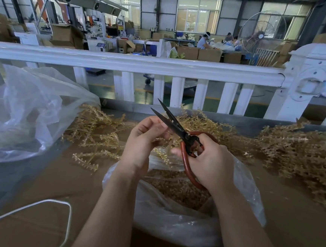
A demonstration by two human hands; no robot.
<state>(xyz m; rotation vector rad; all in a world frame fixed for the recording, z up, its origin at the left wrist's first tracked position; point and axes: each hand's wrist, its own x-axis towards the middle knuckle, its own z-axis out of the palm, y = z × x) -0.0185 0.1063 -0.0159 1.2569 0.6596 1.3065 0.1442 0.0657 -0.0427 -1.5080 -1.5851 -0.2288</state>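
My right hand (211, 164) grips the red handles of a pair of scissors (174, 125), whose dark blades stand apart and point up and to the left. My left hand (145, 139) is just left of the blades, fingers curled round a small yellowish plastic piece that I can barely make out. Both hands hover over a clear plastic bag (172, 215) holding several small cut yellow pieces. Yellow plastic sprue branches (96, 135) lie in a pile behind my hands, with a bigger heap (302, 153) at the right.
A large clear bag (28, 112) sits at the left on the cardboard-covered table (42, 182). A white cord (34, 206) loops near the front left. A white railing (143, 63) runs along the table's far edge. Beyond it are boxes, a fan and seated people.
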